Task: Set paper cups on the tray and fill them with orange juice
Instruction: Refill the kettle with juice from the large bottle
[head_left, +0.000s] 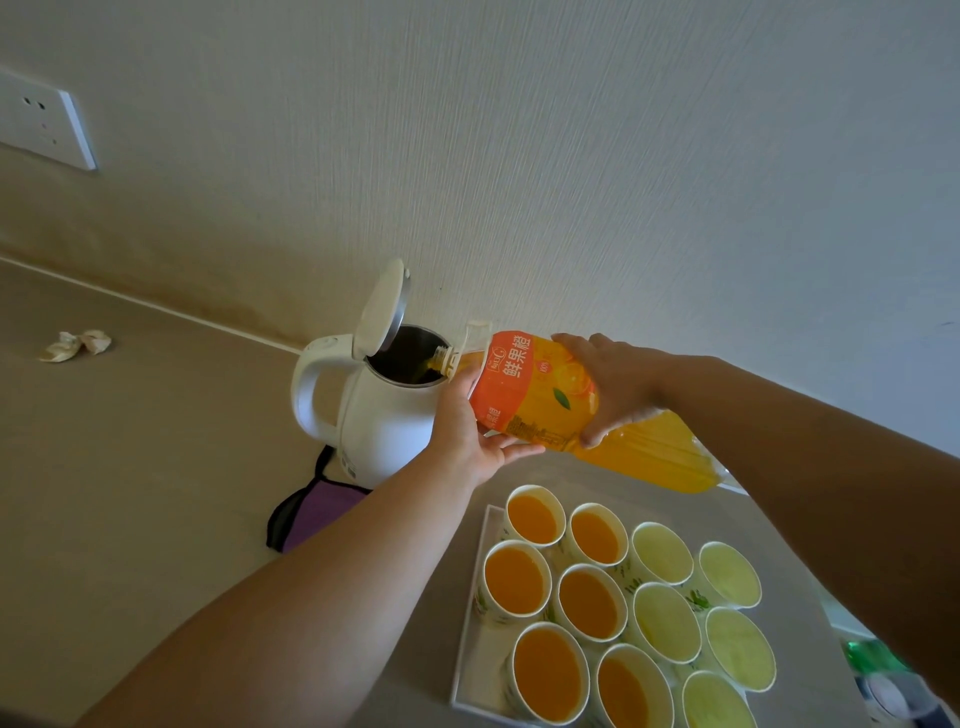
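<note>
Head camera: orange juice bottle (535, 395) lies almost level, long axis left to right, neck pointing left into the open electric kettle (384, 415), beyond the tray (465, 670) of paper cups (517, 579). Left hand (467, 431) seems to curl beneath it; right hand (613, 389) grips over the top.

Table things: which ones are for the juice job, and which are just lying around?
For the job: juice bottle, held by left hand and right hand; paper cups; tray; open kettle at the bottle's mouth.
Lying about: crumpled paper; purple cloth.
</note>
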